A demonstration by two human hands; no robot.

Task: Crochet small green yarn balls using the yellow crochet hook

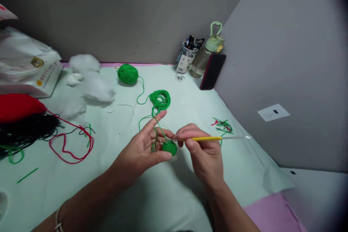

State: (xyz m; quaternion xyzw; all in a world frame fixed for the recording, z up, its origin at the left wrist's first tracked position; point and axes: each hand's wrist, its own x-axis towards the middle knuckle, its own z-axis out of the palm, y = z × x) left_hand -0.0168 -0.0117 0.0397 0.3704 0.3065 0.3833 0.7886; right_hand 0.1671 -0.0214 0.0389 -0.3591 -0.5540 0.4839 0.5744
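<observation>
Between the thumb and fingers of my left hand (144, 146) is a small green crochet piece (169, 147), rounded in shape. Its working yarn passes over my raised left index finger and leads back to a loose green coil (160, 99). My right hand (202, 152) grips a crochet hook (206, 139) with a yellow handle, held nearly level. The hook's thin metal tip reaches the top of the green piece, where the exact stitch is too small to make out. Farther back sits a green yarn ball (127, 74), joined to the coil by a strand.
White stuffing (98, 87) lies at the back left beside a white bag (27, 61). Red yarn (21, 108) and black yarn (29, 130) are at left. A pen cup (185, 58), a bottle (202, 58) and a phone (212, 71) stand at back right. Yarn scraps (224, 126) lie right.
</observation>
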